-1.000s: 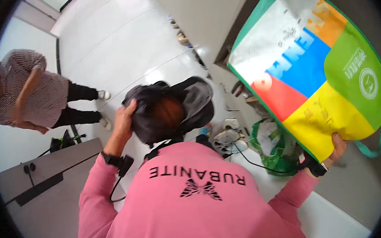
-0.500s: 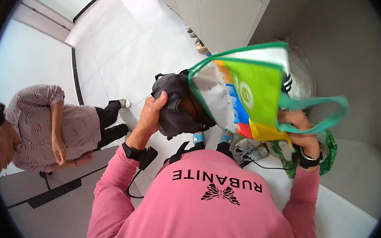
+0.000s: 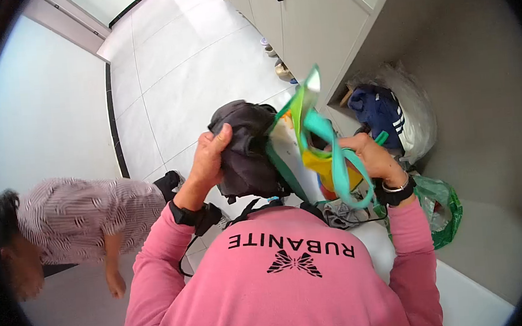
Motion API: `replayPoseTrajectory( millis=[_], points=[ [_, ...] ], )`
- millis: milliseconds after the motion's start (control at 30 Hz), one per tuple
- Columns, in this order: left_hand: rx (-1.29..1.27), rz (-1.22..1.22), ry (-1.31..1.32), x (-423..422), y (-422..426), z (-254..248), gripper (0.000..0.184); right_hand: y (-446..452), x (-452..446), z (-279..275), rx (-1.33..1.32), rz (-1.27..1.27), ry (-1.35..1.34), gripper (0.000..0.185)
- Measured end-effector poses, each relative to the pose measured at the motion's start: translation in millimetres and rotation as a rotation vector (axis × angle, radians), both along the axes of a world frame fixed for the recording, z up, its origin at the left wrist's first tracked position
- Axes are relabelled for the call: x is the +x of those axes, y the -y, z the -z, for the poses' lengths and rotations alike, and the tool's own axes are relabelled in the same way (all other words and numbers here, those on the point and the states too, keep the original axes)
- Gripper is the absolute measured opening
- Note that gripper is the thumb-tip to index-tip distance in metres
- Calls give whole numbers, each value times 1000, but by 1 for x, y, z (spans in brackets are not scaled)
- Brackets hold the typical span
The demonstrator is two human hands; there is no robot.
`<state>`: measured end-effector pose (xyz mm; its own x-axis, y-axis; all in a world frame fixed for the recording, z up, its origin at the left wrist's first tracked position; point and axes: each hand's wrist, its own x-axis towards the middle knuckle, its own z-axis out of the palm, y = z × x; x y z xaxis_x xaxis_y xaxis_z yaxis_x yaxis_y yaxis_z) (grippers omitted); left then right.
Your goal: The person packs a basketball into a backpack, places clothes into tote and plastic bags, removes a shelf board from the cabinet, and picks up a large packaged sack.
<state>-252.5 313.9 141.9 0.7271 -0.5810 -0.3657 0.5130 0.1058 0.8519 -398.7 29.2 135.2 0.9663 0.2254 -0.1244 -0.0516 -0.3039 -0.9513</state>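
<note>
My left hand [image 3: 209, 158] grips the near-left side of a dark grey fabric bag [image 3: 245, 155], thumb on top, holding it in front of my chest. Against the bag's right side is a colourful tote bag [image 3: 287, 145] with green edging and teal handles, partly blurred. My right hand [image 3: 371, 157] is closed on the tote's right side, with a loop of teal handle [image 3: 362, 201] hanging by the fingers. The tote now shows narrow and folded, its printed panel mostly turned away. What lies inside either bag is hidden.
At left another person in a patterned top [image 3: 93, 216] bends low. To the right are a navy striped garment [image 3: 375, 114] in clear plastic and a green plastic bag [image 3: 445, 210]. Grey shoes [image 3: 341, 213] sit below; a white cabinet [image 3: 315, 27] stands ahead.
My right hand has moved left and up, and the tote has swung round and collapsed against the dark bag. The navy garment is uncovered. The other person has bent lower.
</note>
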Motion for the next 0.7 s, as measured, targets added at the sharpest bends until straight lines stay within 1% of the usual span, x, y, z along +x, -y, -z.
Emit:
replayPoseTrajectory(
  millis=[33, 67, 100, 133, 167, 233, 267, 300, 367, 433, 467, 500, 567, 633, 700],
  points=[
    [-1, 6, -5, 8, 0, 4, 40, 7, 1, -7, -59, 66, 30, 25],
    [79, -17, 10, 1, -20, 20, 39, -1, -17, -18, -176, 220, 3, 21],
    [160, -41, 22, -2, -29, 33, 38, 0, -30, -12, -187, 226, 8, 21],
    [213, -96, -14, -7, -30, 39, 35, 12, -45, -3, -299, 328, 121, 20],
    [213, -91, -19, -9, -30, 53, 35, 23, -58, 2, -407, 426, 229, 20],
    [298, -70, -69, -13, -43, 86, 35, 28, -81, -33, -374, 562, -26, 20],
    [313, -109, -107, -19, -45, 91, 35, 31, -98, -32, -395, 669, -74, 20],
    [383, -105, -124, -25, -46, 108, 34, 37, -122, -29, -412, 775, -120, 21],
    [430, -145, -151, -33, -47, 112, 34, 29, -152, -49, -341, 953, -23, 21],
    [400, -150, -157, -37, -54, 108, 35, 34, -185, -68, -420, 1026, -103, 21],
    [369, -148, -144, -51, -58, 112, 36, 35, -215, -59, -413, 1020, -116, 21],
    [380, -157, -154, -48, -64, 111, 36, 36, -225, -56, -408, 1036, -159, 20],
    [385, -179, -90, -51, -81, 108, 33, 33, -240, -44, -393, 1043, -196, 19],
    [400, -216, -76, -60, -88, 93, 33, 30, -241, -26, -415, 682, -269, 25],
    [276, -287, -85, -63, -88, 71, 33, 10, -218, -4, -541, 782, -202, 27]
  ],
)
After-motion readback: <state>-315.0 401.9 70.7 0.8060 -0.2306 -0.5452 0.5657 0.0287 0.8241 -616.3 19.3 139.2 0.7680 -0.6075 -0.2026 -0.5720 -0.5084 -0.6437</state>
